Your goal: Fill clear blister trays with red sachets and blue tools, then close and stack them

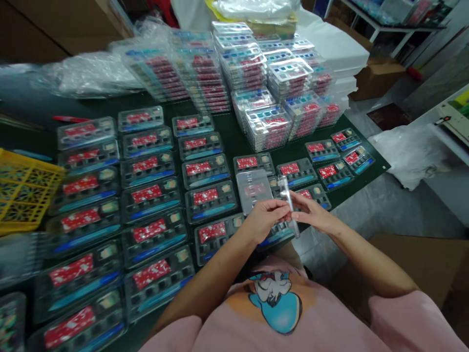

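Between my two hands a clear plastic tray (289,208) stands on edge, seen almost side-on. My left hand (269,215) pinches its near face, and my right hand (309,210) has its thumb and fingers on the other side. What the tray contains cannot be made out from this angle. Just beyond my left hand lies a frosted plastic cover (254,186) on top of a tray, with red showing faintly through it. Under and around my hands are open clear trays, each with a red patterned packet (289,168) and a blue pen (304,181).
Rows of similar filled trays (150,190) cover the dark green table (227,127) to my left. Tall stacks of closed packs (269,127) stand at the back. A yellow basket (29,190) sits at the far left. Plastic bags (91,73) lie behind; cardboard boxes (381,76) are on the floor.
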{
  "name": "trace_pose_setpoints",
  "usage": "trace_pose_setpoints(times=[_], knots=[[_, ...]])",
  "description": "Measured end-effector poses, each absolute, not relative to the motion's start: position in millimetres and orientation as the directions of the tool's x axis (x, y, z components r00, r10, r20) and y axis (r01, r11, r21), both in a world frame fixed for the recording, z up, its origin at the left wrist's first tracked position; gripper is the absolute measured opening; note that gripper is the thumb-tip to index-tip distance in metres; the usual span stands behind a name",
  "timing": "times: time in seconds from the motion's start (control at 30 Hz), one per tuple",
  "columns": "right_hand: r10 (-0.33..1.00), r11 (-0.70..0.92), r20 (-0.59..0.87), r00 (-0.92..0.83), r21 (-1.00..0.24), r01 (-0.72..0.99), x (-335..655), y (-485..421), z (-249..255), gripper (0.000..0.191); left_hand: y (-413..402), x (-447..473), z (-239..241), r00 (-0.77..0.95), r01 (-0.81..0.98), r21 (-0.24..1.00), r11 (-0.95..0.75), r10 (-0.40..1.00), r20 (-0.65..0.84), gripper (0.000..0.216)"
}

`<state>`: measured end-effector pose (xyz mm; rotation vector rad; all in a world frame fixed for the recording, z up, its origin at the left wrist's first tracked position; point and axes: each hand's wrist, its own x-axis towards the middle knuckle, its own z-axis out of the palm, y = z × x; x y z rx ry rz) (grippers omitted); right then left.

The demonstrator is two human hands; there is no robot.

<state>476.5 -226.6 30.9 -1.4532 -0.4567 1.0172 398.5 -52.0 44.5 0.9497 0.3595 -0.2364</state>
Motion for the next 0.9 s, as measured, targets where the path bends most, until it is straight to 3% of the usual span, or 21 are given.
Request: trace_pose_setpoints(times=[0.3, 0.47, 0.6, 0.73, 0.9], knots=[[0.767, -0.136, -0.307, 0.563, -0.936, -0.324, 474.3, -224.6, 27.5, 0.078, -57.1, 397.3, 47.3, 0.919, 0.316, 0.723, 0.614, -0.008, -0.394, 0.031], [0.756, -0.065, -0.303, 0.580, -0.916, -0.395, 487.2, -237.7, 35.7, 0.074, -47.5, 397.1, 46.2, 0.914, 0.206, 0.739, 0.642, 0.143, -0.379, 0.027], [0.607, -0.100, -0.252, 0.753, -0.965, -0.242, 526.3, -277.7, 39.7, 0.078, -34.7, 400.8, 39.4, 0.890, 0.076, 0.717, 0.693, 0.277, -0.363, 0.024], [0.476, -0.224, -0.171, 0.862, -0.972, -0.070, 564.1, -319.5, 42.2, 0.085, -36.4, 408.0, 31.6, 0.897, 0.093, 0.676, 0.731, 0.233, -0.376, 0.024], [0.474, -0.344, -0.137, 0.870, -0.938, 0.039, 567.4, -338.6, 43.9, 0.086, -47.3, 421.7, 24.3, 0.911, 0.118, 0.670, 0.733, 0.189, -0.366, 0.026]])
